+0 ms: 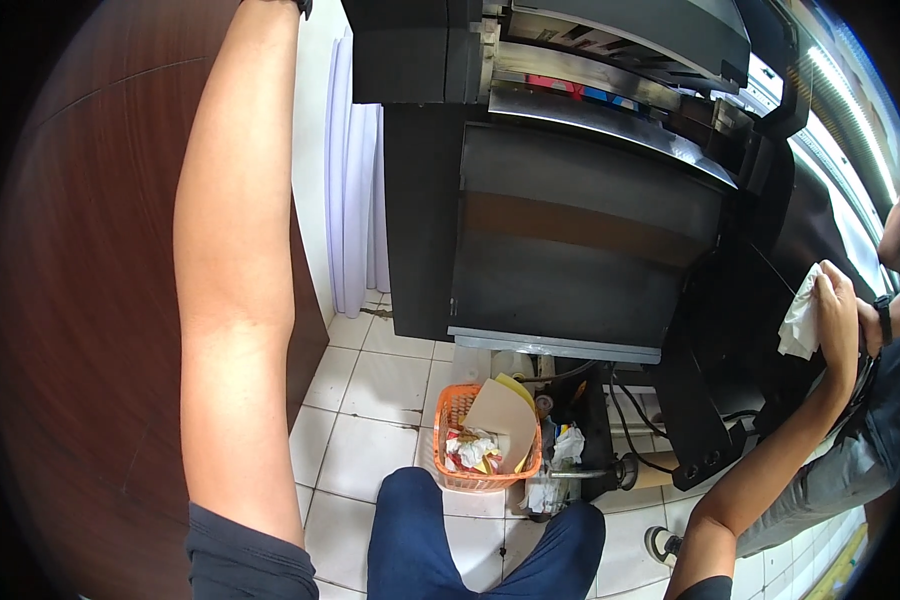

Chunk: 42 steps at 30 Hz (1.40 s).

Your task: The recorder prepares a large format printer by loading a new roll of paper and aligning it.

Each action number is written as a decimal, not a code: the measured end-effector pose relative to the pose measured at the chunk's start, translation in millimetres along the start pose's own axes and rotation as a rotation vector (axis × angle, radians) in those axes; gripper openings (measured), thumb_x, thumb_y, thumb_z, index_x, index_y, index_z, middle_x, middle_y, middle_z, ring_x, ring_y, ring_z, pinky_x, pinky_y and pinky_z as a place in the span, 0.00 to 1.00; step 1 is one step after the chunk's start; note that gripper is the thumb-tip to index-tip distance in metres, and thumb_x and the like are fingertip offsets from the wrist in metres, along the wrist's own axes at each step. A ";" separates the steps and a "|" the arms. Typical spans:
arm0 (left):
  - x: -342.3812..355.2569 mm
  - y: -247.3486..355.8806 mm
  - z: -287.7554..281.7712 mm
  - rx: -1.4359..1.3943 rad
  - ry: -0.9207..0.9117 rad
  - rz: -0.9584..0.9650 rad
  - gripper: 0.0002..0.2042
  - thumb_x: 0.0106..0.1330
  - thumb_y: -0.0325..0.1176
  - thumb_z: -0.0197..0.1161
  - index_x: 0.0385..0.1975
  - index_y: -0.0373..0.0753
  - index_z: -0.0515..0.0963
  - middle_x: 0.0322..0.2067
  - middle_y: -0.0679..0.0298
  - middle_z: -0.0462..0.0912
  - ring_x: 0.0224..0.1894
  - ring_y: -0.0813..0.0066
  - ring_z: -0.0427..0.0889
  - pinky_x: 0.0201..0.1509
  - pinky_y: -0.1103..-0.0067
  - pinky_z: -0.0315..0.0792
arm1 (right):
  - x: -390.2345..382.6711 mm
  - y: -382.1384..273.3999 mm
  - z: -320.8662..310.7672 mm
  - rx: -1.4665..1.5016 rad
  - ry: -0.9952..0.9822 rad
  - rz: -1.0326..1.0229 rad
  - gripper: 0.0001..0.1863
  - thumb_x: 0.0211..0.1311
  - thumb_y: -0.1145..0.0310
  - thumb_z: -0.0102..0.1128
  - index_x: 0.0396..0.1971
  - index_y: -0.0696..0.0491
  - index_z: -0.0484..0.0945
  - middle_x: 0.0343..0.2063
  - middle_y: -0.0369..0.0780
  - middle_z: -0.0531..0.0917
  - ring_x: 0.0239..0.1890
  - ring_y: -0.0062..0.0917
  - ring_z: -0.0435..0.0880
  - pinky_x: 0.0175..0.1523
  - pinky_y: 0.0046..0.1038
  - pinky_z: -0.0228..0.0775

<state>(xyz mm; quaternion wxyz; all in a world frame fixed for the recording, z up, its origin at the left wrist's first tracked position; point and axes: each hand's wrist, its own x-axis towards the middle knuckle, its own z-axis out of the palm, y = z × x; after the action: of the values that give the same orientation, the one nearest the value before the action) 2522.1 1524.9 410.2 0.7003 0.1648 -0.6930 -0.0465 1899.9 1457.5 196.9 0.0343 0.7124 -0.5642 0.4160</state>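
Note:
My right hand (838, 308) is raised at the far right, its fingers closed on a crumpled white tissue (800, 318). The tissue hangs down beside the dark side of a large black machine (585, 230), which looks like a wide printer. Up along the left side reaches my left forearm (235, 220). A dark band shows at its wrist on the top edge, and the left hand itself lies outside the picture. Under a metal lip, the machine's upper slot shows red and blue parts (570, 88).
An orange plastic basket (470, 483) with crumpled paper and card stands on the white tiled floor (370, 450). Cables (630, 420) hang under the machine. Another person in grey trousers (820, 510) stands close at the right. A brown wooden panel (90, 300) and pale curtain (355, 190) are left.

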 end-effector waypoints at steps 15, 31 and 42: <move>-2.4 -0.5 1.9 -0.034 0.003 0.004 0.08 0.74 0.30 0.52 0.46 0.42 0.76 0.42 0.64 0.81 0.46 0.74 0.81 0.51 0.77 0.78 | -3.9 -3.4 5.3 0.061 0.056 -0.089 0.16 0.72 0.63 0.46 0.45 0.60 0.75 0.29 0.34 0.75 0.30 0.16 0.73 0.36 0.20 0.67; 3.9 -5.0 4.8 0.119 0.096 0.045 0.08 0.73 0.30 0.50 0.45 0.43 0.75 0.39 0.64 0.80 0.43 0.74 0.79 0.50 0.78 0.75 | -4.3 -10.2 13.1 0.171 0.081 -0.166 0.10 0.69 0.68 0.45 0.28 0.57 0.68 0.21 0.32 0.67 0.23 0.15 0.67 0.29 0.23 0.60; 2.4 -4.7 4.7 0.052 0.064 0.011 0.07 0.73 0.30 0.51 0.46 0.44 0.75 0.39 0.65 0.80 0.43 0.75 0.79 0.49 0.78 0.75 | -0.1 0.6 1.7 0.078 -0.006 -0.092 0.16 0.72 0.64 0.47 0.45 0.63 0.74 0.30 0.35 0.75 0.33 0.17 0.73 0.41 0.20 0.67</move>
<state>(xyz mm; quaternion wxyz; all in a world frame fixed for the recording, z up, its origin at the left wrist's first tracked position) 2518.4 1519.0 411.0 0.7180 0.1806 -0.6720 -0.0195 1900.3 1456.4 195.5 0.0240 0.7395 -0.5143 0.4337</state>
